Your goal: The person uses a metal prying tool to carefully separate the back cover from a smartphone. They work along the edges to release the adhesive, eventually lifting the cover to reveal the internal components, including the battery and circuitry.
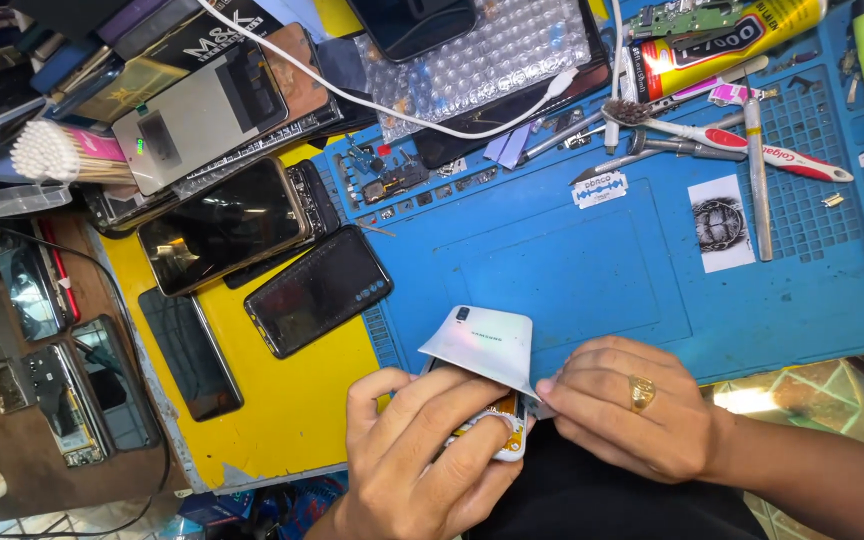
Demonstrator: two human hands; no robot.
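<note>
White back cover (482, 345) lifts off a phone (497, 425) clamped in the left hand (422, 450). Just beside it, the right hand (632, 405) pinches the cover's edge, above a blue mat (572, 270).

Glossy white back cover (482, 345), probably plastic.

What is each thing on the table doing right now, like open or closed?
White back cover: lifted partly off the phone.
Phone: opened, held at the table's edge.
Left hand: gripping the phone.
Right hand: pinching the cover's edge.
Black phone: lying flat, screen dark.
Razor blade: lying loose on the blue mat.
</note>
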